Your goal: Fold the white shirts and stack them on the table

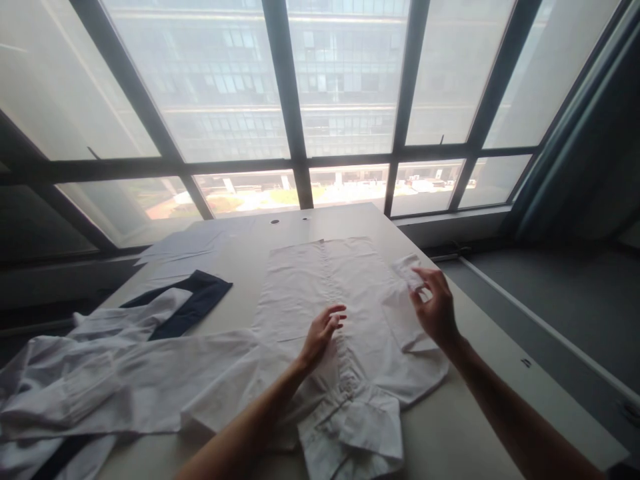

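A white shirt lies spread on a white table, with its collar towards me and a gathered line down its middle. My right hand pinches the white cuff of the sleeve folded back along the shirt's right side. Over the shirt's middle is my left hand, fingers apart and slightly bent, holding nothing. Whether it touches the cloth I cannot tell. The other sleeve stretches out to the left, towards a heap of white clothes.
Crumpled white clothes and a dark navy cloth lie on the left of the table. Paper sheets are at its far left corner. Large windows stand beyond the table. A curtain hangs at the right.
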The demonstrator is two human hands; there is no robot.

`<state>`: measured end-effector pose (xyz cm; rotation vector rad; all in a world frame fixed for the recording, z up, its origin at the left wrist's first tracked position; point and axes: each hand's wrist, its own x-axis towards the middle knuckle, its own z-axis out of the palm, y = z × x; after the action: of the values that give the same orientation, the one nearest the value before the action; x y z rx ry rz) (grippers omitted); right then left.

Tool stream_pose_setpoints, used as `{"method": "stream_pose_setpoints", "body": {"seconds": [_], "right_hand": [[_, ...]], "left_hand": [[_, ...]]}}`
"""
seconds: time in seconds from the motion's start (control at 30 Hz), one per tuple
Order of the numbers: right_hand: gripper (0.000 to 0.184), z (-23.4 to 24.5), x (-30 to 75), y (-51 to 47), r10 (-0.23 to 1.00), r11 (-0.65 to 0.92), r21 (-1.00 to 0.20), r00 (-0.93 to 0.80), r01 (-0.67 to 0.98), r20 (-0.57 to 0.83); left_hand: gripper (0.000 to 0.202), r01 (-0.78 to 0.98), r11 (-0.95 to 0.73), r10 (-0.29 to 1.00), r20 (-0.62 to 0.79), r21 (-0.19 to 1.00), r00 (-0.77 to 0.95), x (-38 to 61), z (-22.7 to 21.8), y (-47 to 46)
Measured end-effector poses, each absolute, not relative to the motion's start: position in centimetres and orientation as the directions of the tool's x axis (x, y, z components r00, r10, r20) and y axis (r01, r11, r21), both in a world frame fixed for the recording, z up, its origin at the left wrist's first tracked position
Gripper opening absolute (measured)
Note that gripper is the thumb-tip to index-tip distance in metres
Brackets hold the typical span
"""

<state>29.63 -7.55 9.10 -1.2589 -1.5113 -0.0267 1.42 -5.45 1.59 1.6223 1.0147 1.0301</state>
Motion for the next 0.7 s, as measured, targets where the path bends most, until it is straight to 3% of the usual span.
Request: {"method": "stream_pose_setpoints", "body": {"seconds": [0.07,0.17,0.27,0.33,0.5,0.6,0.7], "right_hand": [[0.050,8.9,25.7,-8.2,0.728,0.504,-0.525,-0.011,0.685,0.685],[0.066,7.3,21.0,-9.3,0.771,0.625,-0.476,-0.391,0.619,0.503],[0.070,5.9,18.6,-10.7,0.655,0.744,-0.443,-0.675,0.499,0.340],[0.060,5.8,18.5,-11.4,0.611,0.765,-0.466,-0.729,0.444,0.308],[0.037,6.8,22.7,-10.7,0.703,0.701,-0.554,-0.568,0.450,0.428],[0.028,6.4,27.5,-8.4,0.788,0.611,-0.602,-0.328,0.514,0.521],[0.027,5.0,32.7,-5.7,0.858,0.460,-0.689,-0.082,0.560,0.506]], "left_hand": [[0.066,-0.099,0.034,0.939,0.003,0.995,0.344,1.1,1.7,-5.1],[0.081,-0.293,0.312,0.904,-0.188,0.904,0.384,0.0,1.6,-4.4],[0.076,-0.275,0.347,0.906,-0.244,0.897,0.347,-1.1,1.7,-4.4],[0.065,-0.223,0.304,0.925,-0.230,0.926,0.302,-1.6,2.0,-4.7],[0.075,-0.142,0.380,0.850,-0.284,0.914,0.444,-2.1,3.4,-5.1],[0.081,-0.051,0.402,0.818,-0.334,0.914,0.468,-3.1,4.3,-4.7],[0.082,0.086,0.304,0.849,-0.311,0.949,0.428,-4.7,5.6,-4.0]]}}
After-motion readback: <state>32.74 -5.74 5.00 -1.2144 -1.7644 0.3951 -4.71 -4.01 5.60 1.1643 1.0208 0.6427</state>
